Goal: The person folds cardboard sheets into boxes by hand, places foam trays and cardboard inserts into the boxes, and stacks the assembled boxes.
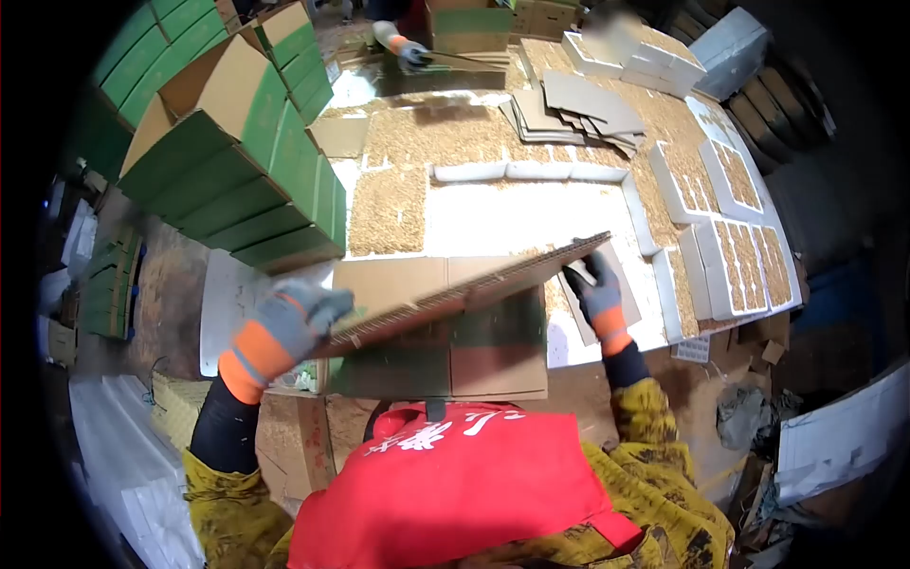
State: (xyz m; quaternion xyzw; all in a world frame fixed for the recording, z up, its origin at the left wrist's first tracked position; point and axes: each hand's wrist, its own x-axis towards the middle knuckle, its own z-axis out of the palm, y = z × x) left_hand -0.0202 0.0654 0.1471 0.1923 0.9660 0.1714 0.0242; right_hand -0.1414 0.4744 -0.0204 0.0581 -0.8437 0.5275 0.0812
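Note:
A brown cardboard sheet (474, 287) with a corrugated edge is held slanting in front of me, its right end higher. My left hand (303, 315), in a grey and orange glove and slightly blurred, is closed on the lower left end. At the raised right end, my right hand (595, 284), in a dark and orange glove, grips the edge with thumb and fingers. Beneath the sheet stands a green and brown cardboard box (498, 365), partly hidden by it. A flat cardboard piece (621, 275) lies behind my right hand on the white surface.
Green cartons (256, 180) are stacked at the left. Loose cardboard pieces (578, 109) lie on the table's grainy brown layer (436, 133). White foam trays (735, 266) filled with brown material stand at the right. Across the table, another person's gloved hand (410, 54) is beside cardboard.

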